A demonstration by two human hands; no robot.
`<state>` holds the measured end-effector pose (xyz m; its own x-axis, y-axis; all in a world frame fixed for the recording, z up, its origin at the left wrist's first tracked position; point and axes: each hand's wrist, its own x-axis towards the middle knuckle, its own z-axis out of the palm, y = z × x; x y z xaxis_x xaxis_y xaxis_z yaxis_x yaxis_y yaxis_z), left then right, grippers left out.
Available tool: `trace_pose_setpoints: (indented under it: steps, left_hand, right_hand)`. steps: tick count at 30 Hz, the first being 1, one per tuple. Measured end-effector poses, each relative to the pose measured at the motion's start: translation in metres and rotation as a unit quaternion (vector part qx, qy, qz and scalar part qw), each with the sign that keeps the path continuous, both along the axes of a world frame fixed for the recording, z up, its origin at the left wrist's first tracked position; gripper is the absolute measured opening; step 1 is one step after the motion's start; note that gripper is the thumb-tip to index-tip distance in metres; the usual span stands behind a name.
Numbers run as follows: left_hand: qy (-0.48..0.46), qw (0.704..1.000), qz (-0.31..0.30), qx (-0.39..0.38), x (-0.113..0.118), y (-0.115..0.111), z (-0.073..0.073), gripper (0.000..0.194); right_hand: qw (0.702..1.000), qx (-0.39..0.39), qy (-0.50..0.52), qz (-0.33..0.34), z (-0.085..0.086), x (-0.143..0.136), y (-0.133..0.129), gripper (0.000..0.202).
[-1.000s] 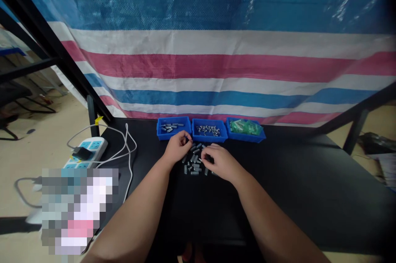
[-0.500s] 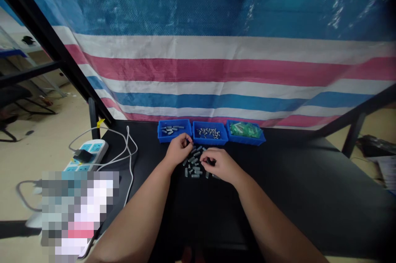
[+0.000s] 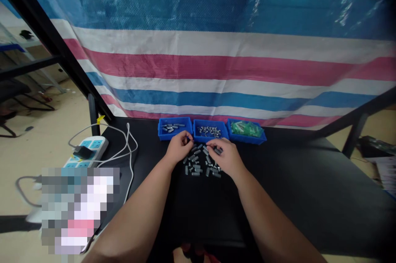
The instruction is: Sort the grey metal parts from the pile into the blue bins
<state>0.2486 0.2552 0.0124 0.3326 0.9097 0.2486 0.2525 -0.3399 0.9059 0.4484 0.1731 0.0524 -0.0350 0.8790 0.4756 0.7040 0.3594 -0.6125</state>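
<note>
Small grey metal cylinders (image 3: 195, 169) lie scattered on the black table between and below my hands. My left hand (image 3: 179, 147) is closed in a pinch at the near left corner of the middle blue bin (image 3: 211, 139); whatever its fingertips hold is too small to make out. Over the right part of the scattered pieces, my right hand (image 3: 227, 155) has its fingers curled together, and what they grip is unclear. Small shiny metal parts (image 3: 210, 131) fill the middle bin. Several grey cylinders (image 3: 169, 130) lie in the left blue bin (image 3: 175, 136).
The right blue bin (image 3: 247, 139) holds a green plastic bag (image 3: 247, 128). A power strip (image 3: 98, 143) with a black plug and white cables occupies the table's left side, beside a blurred-out patch. A striped tarp (image 3: 198, 69) hangs behind the table (image 3: 293, 188).
My right hand has moved up and slightly right, uncovering more cylinders beneath it. My left hand stays nearly in place, still pinched. The view has tilted slightly.
</note>
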Motion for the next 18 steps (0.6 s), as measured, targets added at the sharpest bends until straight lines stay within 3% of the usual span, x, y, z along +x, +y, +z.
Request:
trace_pose_setpoints:
  steps: [3,5,12,18]
  left_hand:
    - [-0.002,1.000,0.001,-0.003,-0.001,0.000,0.000,0.008]
    - [-0.003,1.000,0.004,-0.003,-0.001,0.000,0.000,0.008]
    - [0.008,1.000,0.006,-0.001,0.000,0.000,0.002,0.007]
    - [0.009,1.000,0.006,0.001,0.001,0.001,0.001,0.008]
  right_hand:
    - [0.985,-0.053,-0.090,0.135,0.006,-0.008,-0.010,0.019]
    - [0.972,-0.091,-0.133,0.170,0.008,-0.014,-0.013,0.022]
    - [0.963,-0.130,-0.174,0.160,0.005,-0.027,-0.010,0.016]
    - [0.980,-0.086,-0.061,0.171,0.008,-0.017,-0.014,0.013]
